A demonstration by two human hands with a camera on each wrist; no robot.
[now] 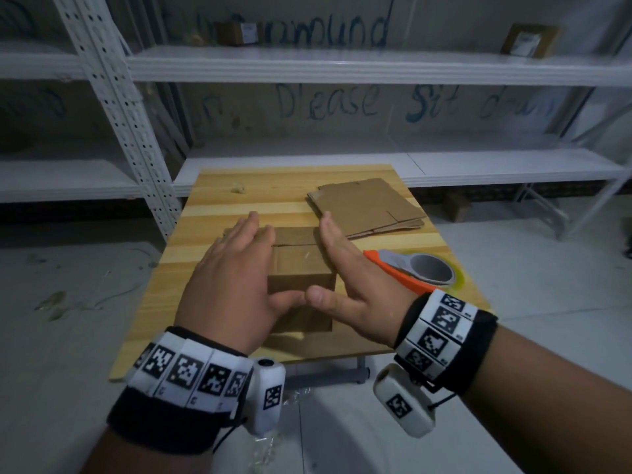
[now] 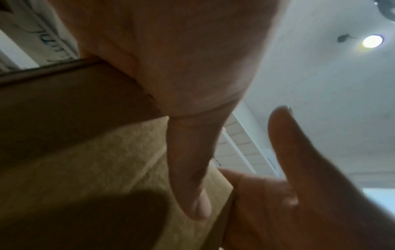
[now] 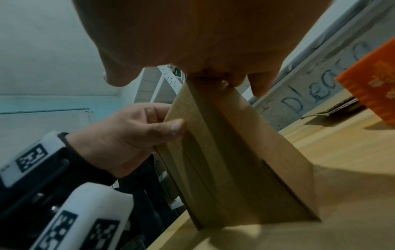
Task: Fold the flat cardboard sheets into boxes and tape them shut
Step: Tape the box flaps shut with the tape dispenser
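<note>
A small brown cardboard box (image 1: 301, 268) stands in the middle of the wooden table (image 1: 212, 206). Its top flaps are folded down with a seam across the top. My left hand (image 1: 236, 265) lies with straight fingers over the box's left top edge, thumb against the front face. My right hand (image 1: 342, 265) presses flat against the right side, and its thumb nearly meets the left thumb at the front. The right wrist view shows the box (image 3: 235, 160) with the left hand (image 3: 132, 128) at its far edge. The left wrist view shows the box (image 2: 96, 160) under my thumb.
A stack of flat cardboard sheets (image 1: 366, 206) lies at the table's back right. An orange and grey tape dispenser (image 1: 417, 268) rests just right of my right hand. White metal shelves (image 1: 342, 63) stand behind the table.
</note>
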